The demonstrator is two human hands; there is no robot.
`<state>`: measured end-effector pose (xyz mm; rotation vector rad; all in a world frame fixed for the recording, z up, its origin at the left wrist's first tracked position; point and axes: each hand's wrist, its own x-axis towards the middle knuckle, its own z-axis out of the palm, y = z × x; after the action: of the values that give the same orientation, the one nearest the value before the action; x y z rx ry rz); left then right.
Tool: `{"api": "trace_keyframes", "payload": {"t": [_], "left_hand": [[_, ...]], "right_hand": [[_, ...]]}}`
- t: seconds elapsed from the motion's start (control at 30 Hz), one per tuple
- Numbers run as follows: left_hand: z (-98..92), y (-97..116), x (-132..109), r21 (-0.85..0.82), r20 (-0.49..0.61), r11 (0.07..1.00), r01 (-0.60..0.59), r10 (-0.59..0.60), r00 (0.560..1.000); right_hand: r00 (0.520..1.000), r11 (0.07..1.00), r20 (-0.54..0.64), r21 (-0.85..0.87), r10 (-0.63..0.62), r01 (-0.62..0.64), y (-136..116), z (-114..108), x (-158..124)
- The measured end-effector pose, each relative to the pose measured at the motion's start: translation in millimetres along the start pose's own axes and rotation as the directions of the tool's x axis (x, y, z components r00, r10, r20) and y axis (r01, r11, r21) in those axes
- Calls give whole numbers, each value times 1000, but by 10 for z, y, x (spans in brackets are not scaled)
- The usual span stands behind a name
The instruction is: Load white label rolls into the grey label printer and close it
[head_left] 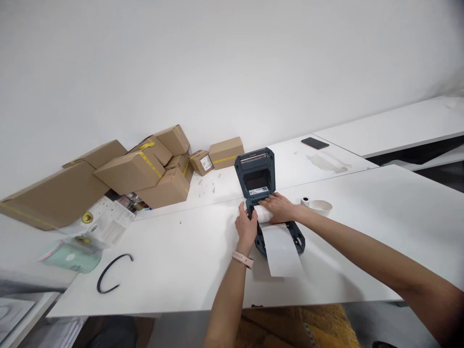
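A dark label printer (255, 170) stands on the white table with its lid raised. In its bay lies a white label roll (264, 214), and a strip of label paper (282, 251) hangs out over the front. My left hand (246, 224) grips the printer's left side, thumb near the roll's end; a pink band circles that wrist. Over the roll's right end, my right hand (279, 208) holds it within the bay, its fingertips partly against the inside. To the right of the printer is a small roll of white paper (305, 201) with a loose curled strip.
Cardboard boxes (126, 171) are piled at the back left, with more boxes (227, 151) by the wall. A phone (315, 143) lies at the back right. On the left are a black headband-like curve (105, 273), a green pouch (74, 256) and printed packaging (114, 222).
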<state>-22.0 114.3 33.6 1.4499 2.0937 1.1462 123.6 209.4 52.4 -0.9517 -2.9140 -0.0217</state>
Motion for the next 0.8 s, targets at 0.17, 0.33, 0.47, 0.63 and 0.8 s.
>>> {"api": "trace_keyframes", "payload": {"t": [0.17, 0.33, 0.47, 0.63, 0.8], "left_hand": [[9, 16, -1, 98, 22, 994, -43, 41, 999], [-2, 10, -6, 96, 29, 993, -69, 67, 997], [-17, 14, -23, 26, 18, 998, -58, 58, 998], [-30, 41, -40, 35, 37, 998, -48, 47, 998], [-13, 24, -31, 22, 37, 998, -61, 60, 998]], "right_hand": [[996, 997, -77, 56, -40, 44, 40, 32, -46], [985, 965, -165, 247, -52, 93, 135, -51, -133], [980, 921, -199, 380, -11, 88, 170, -330, -243], [961, 760, -236, 648, 143, 47, 280, -776, -726], [829, 461, -304, 885, 470, 63, 579, -906, -1449]]}}
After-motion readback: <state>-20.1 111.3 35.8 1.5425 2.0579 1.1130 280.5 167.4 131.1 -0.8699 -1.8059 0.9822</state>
